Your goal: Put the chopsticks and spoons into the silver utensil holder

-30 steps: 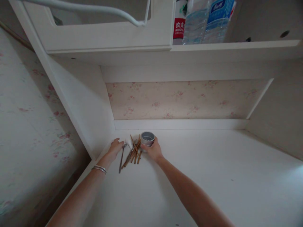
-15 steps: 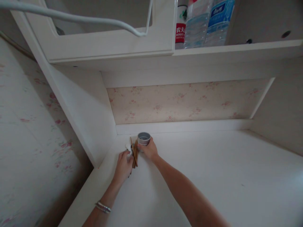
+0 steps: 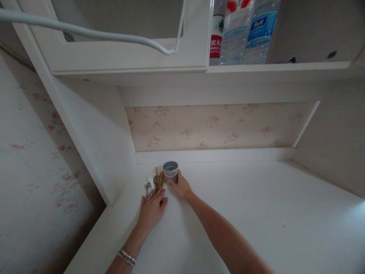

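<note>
Gathering up, I'd say, is the step in hand: the left hand [image 3: 153, 209] lies palm down over the lower ends of the chopsticks [image 3: 161, 178], towards the back left corner of the tabletop [image 3: 228, 220].

"Does it have hold of them?"

I can't tell. The fingers reach forward over the bundle, and whatever is beneath them is hidden.

"What else is in that bundle?"

A white spoon [image 3: 149, 178] and a metal spoon [image 3: 147, 185] on the left side, then a darker spoon [image 3: 155, 180] close against the chopsticks. Their heads point to the back edge.

"And the right hand [image 3: 180, 187]?"

Curled round the cup [image 3: 171, 176] from the right side, gripping it, thumb to the front. The cup is upright near the back edge, just right of the chopsticks, with its mouth facing up. Whether cup and chopsticks touch, I can't make out.

"So what would the next move call for?"

In my judgement, a firm pinch round all the handles together before any lifting, with the cup held from tipping. A loose grip could let the metal spoon slip out, since it lies at the outer left side.
</note>
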### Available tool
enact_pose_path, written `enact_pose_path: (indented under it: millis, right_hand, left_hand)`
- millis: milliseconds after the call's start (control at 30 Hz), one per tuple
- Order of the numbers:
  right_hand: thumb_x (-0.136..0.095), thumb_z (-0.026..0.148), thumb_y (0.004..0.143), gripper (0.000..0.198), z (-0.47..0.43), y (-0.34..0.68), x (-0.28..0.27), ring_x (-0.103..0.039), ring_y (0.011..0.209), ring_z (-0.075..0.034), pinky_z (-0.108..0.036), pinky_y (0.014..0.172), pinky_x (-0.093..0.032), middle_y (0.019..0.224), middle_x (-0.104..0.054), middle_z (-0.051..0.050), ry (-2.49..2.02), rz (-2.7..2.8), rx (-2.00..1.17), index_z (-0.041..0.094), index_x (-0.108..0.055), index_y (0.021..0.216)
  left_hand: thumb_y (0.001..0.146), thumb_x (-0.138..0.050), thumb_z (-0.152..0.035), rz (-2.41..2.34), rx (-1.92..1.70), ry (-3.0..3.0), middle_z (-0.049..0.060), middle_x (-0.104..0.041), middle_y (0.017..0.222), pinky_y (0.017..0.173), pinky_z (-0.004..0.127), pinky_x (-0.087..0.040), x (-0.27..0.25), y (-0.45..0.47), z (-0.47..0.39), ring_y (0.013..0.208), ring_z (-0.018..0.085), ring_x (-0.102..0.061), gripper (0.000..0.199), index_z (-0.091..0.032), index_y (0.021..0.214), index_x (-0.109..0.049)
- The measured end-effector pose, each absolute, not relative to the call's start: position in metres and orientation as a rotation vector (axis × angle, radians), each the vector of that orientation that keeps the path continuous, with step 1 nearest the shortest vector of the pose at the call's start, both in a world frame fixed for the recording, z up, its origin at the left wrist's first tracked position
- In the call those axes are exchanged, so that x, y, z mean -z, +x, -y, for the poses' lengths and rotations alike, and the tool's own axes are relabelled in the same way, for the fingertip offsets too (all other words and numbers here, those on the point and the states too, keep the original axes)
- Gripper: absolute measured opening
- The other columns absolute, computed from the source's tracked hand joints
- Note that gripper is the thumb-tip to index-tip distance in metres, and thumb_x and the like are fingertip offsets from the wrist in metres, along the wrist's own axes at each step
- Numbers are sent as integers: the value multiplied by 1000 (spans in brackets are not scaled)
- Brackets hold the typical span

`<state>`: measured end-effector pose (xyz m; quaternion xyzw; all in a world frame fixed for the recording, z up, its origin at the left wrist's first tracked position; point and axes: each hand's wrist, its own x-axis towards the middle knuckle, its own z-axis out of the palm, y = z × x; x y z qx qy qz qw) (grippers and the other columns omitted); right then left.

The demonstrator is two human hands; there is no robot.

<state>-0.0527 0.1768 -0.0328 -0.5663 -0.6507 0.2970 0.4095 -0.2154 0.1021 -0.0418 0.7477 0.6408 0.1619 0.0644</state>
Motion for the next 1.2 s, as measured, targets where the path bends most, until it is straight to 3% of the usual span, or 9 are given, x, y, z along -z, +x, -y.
enact_pose_path:
  millis: [100, 167, 267, 467, 600, 767, 967, 1100, 1200]
  right_hand:
    - [-61, 33, 82, 73, -171, -48, 41, -46, 129, -29, -40, 105, -35, 142, -46, -17, -1442, 1676, -728, 12, -28, 144]
    - [-59, 32, 83, 74, -163, -44, 47, -40, 133, -29, -40, 109, -31, 147, -38, -19, -1451, 1656, -697, 7, -25, 145]
    - [-52, 32, 86, 65, -140, -36, 55, -47, 128, -25, -37, 107, -36, 143, -45, -17, -1452, 1592, -685, 9, -29, 143]
    - [-48, 32, 88, 42, -61, -16, 56, -63, 101, -17, -28, 88, -50, 125, -60, -11, -1350, 1488, -821, 18, -46, 127]
    - [-52, 29, 85, 36, -15, -5, 52, -65, 87, -16, -27, 80, -50, 104, -68, -6, -1342, 1597, -839, 21, -54, 120]
    - [-52, 22, 82, 29, 10, 0, 51, -64, 79, -14, -23, 72, -49, 95, -70, -5, -1286, 1626, -810, 19, -59, 111]
    - [-49, 22, 83, 21, 15, 2, 42, -62, 65, -14, -22, 61, -45, 73, -69, -2, -1309, 1656, -839, 18, -66, 94]
    - [-47, 14, 78, 24, 13, 9, 39, -66, 75, -17, -22, 66, -48, 85, -73, -5, -1244, 1703, -815, 17, -69, 87]
    - [-47, 11, 73, 28, 12, 13, 39, -68, 81, -18, -23, 69, -50, 91, -74, -6, -1244, 1769, -795, 16, -71, 86]
  left_hand:
    - [94, -33, -31, -1942, -553, 2303, 9, -39, 148, 109, 55, -25, 47, -221, -104, 133, 27, -38, 45, -21, 135, -49]
    - [94, -32, -28, -1947, -614, 2321, 10, -45, 143, 108, 45, -32, 50, -227, -107, 128, 23, -45, 44, -18, 131, -52]
    - [93, -33, -27, -1973, -683, 2365, 10, -55, 134, 105, 37, -37, 51, -237, -110, 121, 21, -51, 40, -17, 123, -58]
    - [94, -34, -33, -2075, -597, 2421, 13, -53, 134, 104, 40, -36, 49, -237, -109, 122, 25, -49, 42, -19, 126, -57]
    - [91, -38, -45, -2170, -521, 2315, 11, -48, 140, 104, 44, -35, 42, -232, -106, 124, 29, -47, 47, -25, 132, -52]
    - [90, -41, -46, -2196, -711, 2296, 9, -48, 140, 107, 49, -30, 25, -227, -98, 128, 30, -42, 44, -24, 124, -59]
    - [91, -41, -33, -1491, -1007, 2273, 7, -69, 104, 96, 33, -42, 2, -164, -57, 101, 20, -59, 32, -19, 101, -68]
    - [90, -43, -39, -1056, -918, 2032, 5, -71, 94, 82, 26, -47, 1, -112, -17, 88, 17, -62, 33, -20, 95, -70]
    - [91, -41, -41, -974, -908, 1945, 6, -70, 97, 86, 27, -45, 7, -97, -2, 91, 18, -61, 37, -20, 96, -71]
